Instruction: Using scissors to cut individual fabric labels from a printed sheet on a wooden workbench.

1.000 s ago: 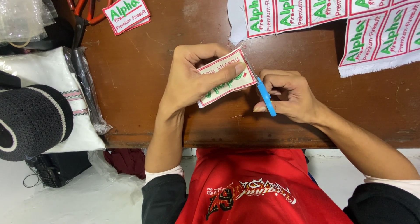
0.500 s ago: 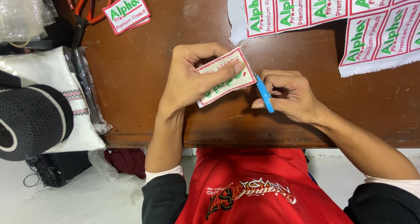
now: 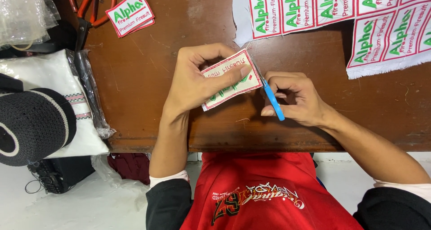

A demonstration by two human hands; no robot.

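My left hand grips a small white embroidered patch with a red border and green lettering, thumb pressed on its face, just above the brown wooden table. My right hand pinches a thin blue-handled tool, whose tip meets the patch's upper right edge. Both forearms rest at the table's front edge.
A white fabric sheet of several uncut patches lies at the back right. A small stack of cut patches and orange-handled scissors sit at the back left. A black knitted cap, folded white cloth and plastic wrapping fill the left.
The patch has tilted slightly in my left hand and the blue tool's tip has shifted up along its right edge. Hands stay in place.
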